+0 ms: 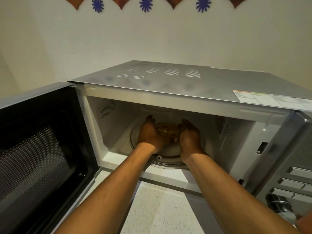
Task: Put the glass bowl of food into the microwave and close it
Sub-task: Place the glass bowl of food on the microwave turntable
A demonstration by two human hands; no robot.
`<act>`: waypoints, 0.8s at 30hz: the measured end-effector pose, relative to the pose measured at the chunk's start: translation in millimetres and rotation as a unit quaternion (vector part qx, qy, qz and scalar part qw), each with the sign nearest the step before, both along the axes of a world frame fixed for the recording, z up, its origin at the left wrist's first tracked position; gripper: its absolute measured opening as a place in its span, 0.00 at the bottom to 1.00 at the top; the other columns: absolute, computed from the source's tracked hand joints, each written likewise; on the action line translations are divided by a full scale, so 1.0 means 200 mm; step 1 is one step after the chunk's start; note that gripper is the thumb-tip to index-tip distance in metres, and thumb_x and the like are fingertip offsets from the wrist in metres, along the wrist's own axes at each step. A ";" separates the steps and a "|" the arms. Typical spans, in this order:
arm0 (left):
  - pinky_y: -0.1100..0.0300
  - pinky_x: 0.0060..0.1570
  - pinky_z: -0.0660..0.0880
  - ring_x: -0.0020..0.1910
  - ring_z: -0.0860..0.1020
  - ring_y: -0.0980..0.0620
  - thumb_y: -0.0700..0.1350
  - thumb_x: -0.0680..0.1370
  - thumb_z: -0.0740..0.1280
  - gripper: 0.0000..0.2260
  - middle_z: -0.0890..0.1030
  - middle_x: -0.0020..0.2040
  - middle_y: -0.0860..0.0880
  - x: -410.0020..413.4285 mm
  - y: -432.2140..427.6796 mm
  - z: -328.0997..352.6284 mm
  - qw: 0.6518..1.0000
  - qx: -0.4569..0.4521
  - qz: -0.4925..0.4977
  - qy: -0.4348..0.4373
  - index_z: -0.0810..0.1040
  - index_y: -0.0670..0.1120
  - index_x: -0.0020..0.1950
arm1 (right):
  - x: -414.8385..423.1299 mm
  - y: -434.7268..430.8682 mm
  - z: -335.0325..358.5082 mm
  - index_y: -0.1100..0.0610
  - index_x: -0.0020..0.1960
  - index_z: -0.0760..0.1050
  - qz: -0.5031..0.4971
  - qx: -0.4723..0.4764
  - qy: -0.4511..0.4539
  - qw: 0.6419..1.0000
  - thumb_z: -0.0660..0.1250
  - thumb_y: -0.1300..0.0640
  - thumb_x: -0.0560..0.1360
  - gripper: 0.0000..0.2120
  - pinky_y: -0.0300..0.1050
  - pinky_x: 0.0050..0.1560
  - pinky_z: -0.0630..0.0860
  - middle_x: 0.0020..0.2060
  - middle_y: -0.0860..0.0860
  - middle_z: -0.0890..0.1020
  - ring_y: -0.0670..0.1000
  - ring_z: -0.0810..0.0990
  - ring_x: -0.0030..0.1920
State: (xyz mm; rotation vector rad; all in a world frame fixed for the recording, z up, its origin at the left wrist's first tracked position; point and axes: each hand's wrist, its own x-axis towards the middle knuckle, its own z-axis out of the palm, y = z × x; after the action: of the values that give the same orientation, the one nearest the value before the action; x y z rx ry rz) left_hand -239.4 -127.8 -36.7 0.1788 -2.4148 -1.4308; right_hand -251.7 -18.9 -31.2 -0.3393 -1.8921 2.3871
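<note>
While you've got both arms reaching into the microwave point(168, 92), you're right in the middle of the placing step, not the closing one. Your left hand point(150, 134) and right hand point(190, 136) are cupped around opposite sides of the glass bowl point(168, 130), fingers curled in against its wall, so both have hold of it. The bowl sits over the middle of the glass turntable point(166, 162), with brownish food visible inside. Honestly I can't tell whether its base is already down on the plate or hanging just above it, since your hands cover the lower edge.

So I'd say the bowl is basically where it needs to be, but you haven't let go. Next move looks like: settle it flat on the turntable near the centre, loosen both hands outward, then pull your arms straight back without catching the rim. It's glass and there's loose food in there, so go easy and keep it level.

After that it's just the door point(43, 149), which is swung wide to your left. Your left hand is the closer one for it. Push it round until it's fully closed against the front frame.
</note>
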 end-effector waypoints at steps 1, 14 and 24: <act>0.53 0.63 0.71 0.66 0.73 0.42 0.48 0.66 0.79 0.40 0.73 0.68 0.42 0.00 0.00 -0.01 1.000 -0.007 0.001 -0.002 0.63 0.43 0.73 | -0.01 0.00 0.00 0.55 0.68 0.73 -0.001 0.005 -0.005 1.000 0.54 0.60 0.81 0.18 0.41 0.29 0.70 0.55 0.58 0.80 0.51 0.72 0.30; 0.53 0.64 0.69 0.68 0.71 0.42 0.53 0.66 0.78 0.48 0.70 0.71 0.44 0.03 0.01 0.00 0.999 -0.017 0.001 -0.032 0.53 0.48 0.77 | 0.03 0.03 0.03 0.58 0.47 0.75 0.008 0.071 0.014 0.997 0.53 0.58 0.81 0.12 0.37 0.26 0.72 0.35 0.55 0.76 0.52 0.72 0.31; 0.59 0.47 0.75 0.52 0.77 0.52 0.59 0.71 0.72 0.21 0.74 0.52 0.54 0.57 0.06 0.00 0.997 -0.062 0.046 0.027 0.69 0.53 0.58 | 0.43 0.09 0.02 0.55 0.55 0.77 -0.003 0.131 0.067 0.989 0.59 0.54 0.79 0.10 0.42 0.43 0.74 0.39 0.49 0.79 0.47 0.76 0.40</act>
State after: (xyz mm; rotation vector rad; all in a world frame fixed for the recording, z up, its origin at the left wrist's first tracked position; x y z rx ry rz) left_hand -126.2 -116.2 -36.1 0.2171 -2.4095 -1.2272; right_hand -165.2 -1.6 -27.8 -0.1615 -2.1005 2.0637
